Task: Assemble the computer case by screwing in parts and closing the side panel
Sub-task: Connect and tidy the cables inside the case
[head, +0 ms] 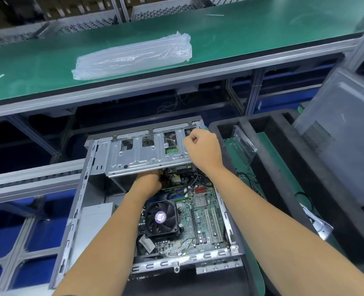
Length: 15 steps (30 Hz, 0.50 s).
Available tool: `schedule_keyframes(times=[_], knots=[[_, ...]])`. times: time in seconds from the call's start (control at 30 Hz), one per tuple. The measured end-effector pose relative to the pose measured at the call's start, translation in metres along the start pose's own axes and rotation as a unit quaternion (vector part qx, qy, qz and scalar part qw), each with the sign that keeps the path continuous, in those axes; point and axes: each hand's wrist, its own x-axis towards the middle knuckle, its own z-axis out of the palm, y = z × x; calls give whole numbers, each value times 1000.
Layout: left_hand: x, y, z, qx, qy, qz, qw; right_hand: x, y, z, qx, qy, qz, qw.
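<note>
Computer case [87,201] open, lying flat, below green bench [241,39]. Fan label [160,216] purple, text unreadable. Right hand [202,148] fisted on drive cage [138,154]. Left hand [149,182] beneath cage, grip indeterminable. Plastic bag [132,56] on bench.
</note>
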Motion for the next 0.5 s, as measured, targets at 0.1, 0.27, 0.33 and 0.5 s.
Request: schedule_keyframes(times=[0.1, 0.27, 0.33, 0.5], knots=[[1, -1, 1, 5, 15, 8, 1000, 0, 1, 0, -3, 0, 0, 1000], [-1, 2, 6, 47, 54, 25, 997, 1, 1, 1, -8, -1, 1, 1000], [-1, 3, 7, 60, 53, 22, 997, 1, 1, 0, -9, -2, 2, 1000], [1, 5, 7, 46, 19, 9, 999, 1, 1, 0, -6, -2, 3, 1000]])
